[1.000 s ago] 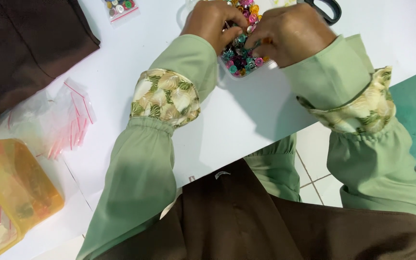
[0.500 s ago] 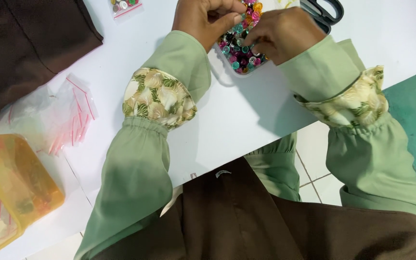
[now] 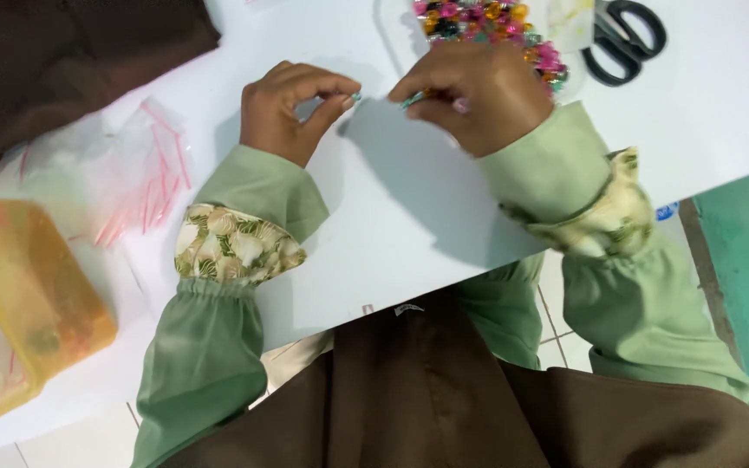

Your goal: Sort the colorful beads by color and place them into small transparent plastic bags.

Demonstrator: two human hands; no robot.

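Left hand pinches a tiny bead, right hand pinches a green bit; tips face each other, nearly touching, above bench.

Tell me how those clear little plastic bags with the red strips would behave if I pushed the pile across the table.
The clear plastic bags look thin and crumpled, so they would probably flex and bunch rather than slide as one. They lie loosely overlapped, so the pile would likely fan apart. They seem very light, and the white table looks smooth, so single bags may skid away easily.

Clear red-striped zip bags lie left; orange box beside them.
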